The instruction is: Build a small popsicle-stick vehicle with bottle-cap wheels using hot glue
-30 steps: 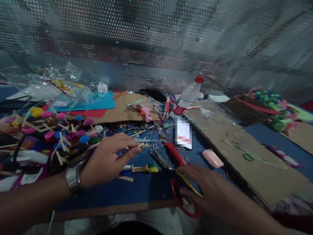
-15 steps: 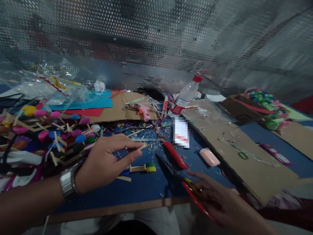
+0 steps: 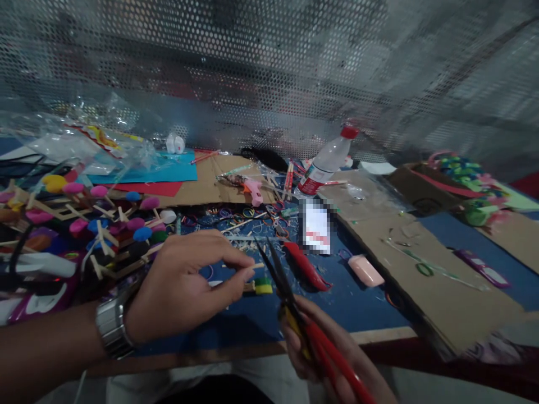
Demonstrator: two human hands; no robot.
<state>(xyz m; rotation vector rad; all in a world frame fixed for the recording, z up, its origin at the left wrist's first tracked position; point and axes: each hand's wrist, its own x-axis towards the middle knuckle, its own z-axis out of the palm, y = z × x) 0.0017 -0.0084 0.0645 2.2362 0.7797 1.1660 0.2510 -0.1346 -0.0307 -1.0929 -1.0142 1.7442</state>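
Between the thumb and index finger of my left hand (image 3: pixel 189 286) is a small pale wooden stick (image 3: pixel 257 266), most of it hidden by the fingers. My right hand (image 3: pixel 332 348) grips scissors (image 3: pixel 290 303) with red and yellow handles. Their dark blades are slightly parted and point up and away, the tips beside the stick's end. Behind my left fingertips lies a small piece with a green and yellow end (image 3: pixel 263 285). A red pouch-like item (image 3: pixel 306 268) rests just beyond the scissors.
Pompom-topped wooden pieces (image 3: pixel 101 235) crowd the left side. A pink glue gun (image 3: pixel 252 191), a tilted bottle (image 3: pixel 326 163) and a blurred-out phone (image 3: pixel 316 227) are farther back. Cardboard (image 3: pixel 425 264) covers the right, near a pink block (image 3: pixel 366 270). Rubber bands and scraps litter the blue table.
My right hand has swung the scissors left and upright, bringing the blades to the stick. My left hand has shifted slightly right, still pinching the stick.
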